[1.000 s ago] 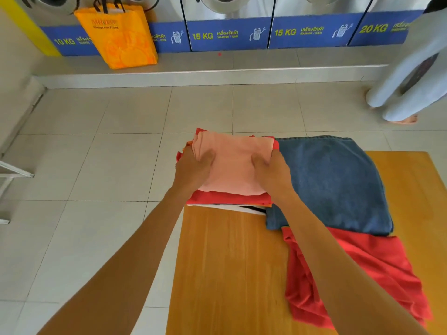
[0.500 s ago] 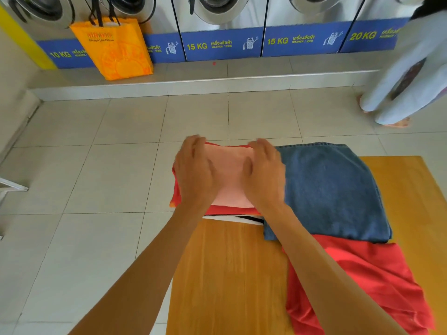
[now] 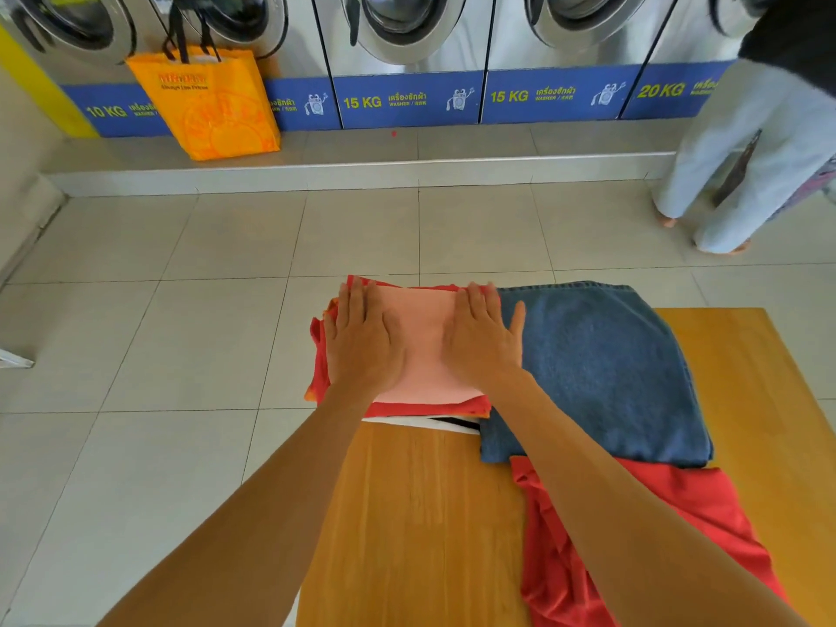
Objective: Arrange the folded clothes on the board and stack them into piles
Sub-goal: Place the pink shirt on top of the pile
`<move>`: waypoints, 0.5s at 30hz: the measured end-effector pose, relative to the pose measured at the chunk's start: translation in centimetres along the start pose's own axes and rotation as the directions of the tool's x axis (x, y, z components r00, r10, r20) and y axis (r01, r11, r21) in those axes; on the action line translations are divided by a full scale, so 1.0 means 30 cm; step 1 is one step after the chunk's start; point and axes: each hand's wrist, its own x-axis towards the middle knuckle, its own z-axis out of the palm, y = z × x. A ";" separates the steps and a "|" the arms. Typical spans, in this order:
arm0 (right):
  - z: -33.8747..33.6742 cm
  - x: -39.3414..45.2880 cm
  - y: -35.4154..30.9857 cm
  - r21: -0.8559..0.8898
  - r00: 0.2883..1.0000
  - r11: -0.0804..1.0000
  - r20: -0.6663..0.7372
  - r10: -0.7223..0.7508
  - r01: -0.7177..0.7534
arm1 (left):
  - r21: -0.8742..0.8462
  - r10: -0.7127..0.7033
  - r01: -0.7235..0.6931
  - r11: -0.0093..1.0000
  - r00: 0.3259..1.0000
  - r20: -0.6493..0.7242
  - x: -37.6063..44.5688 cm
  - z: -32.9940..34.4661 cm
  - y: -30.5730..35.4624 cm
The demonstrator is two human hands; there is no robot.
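Note:
A folded pink cloth (image 3: 425, 337) tops a pile of red and white-and-black folded clothes (image 3: 434, 407) at the far left corner of the wooden board (image 3: 416, 513). My left hand (image 3: 362, 341) lies flat on the pink cloth's left side, fingers spread. My right hand (image 3: 484, 337) lies flat on its right side. Neither hand grips anything. Folded blue denim (image 3: 601, 368) sits just right of the pile. An unfolded red garment (image 3: 633, 549) lies nearer me, partly under my right forearm.
Beyond the board is tiled floor (image 3: 203, 346). An orange bag (image 3: 212, 101) stands on the raised step in front of several washing machines (image 3: 407, 29). A person in pale trousers (image 3: 742, 151) stands at the far right. Bare wood (image 3: 769, 400) shows right of the denim.
Both hands have slid from the pink cloth's near edge to its far edge and now lie flat and open on it. The camera has tilted up slightly.

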 end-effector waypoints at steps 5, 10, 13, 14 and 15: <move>0.047 -0.056 -0.069 0.112 0.963 0.956 -0.040 -0.268 0.271 | 0.050 0.020 -0.021 0.999 1.000 0.012 -0.005 0.006 -0.014; 0.063 -0.033 0.081 0.175 0.999 0.984 0.018 -0.030 0.026 | 0.041 -0.013 0.014 0.999 1.000 -0.022 -0.011 0.011 0.006; 0.016 -0.003 0.104 0.062 0.995 0.996 0.074 0.065 -0.069 | 0.043 -0.020 0.021 0.999 0.999 -0.037 -0.011 0.009 0.018; -0.001 0.003 0.080 0.049 0.998 0.997 0.036 0.052 -0.054 | 0.040 -0.023 0.025 0.999 0.999 -0.045 -0.011 0.008 0.018; -0.012 0.001 0.042 0.058 1.000 0.998 -0.012 0.017 -0.016 | 0.037 -0.026 0.028 0.999 0.999 -0.047 -0.011 0.008 0.015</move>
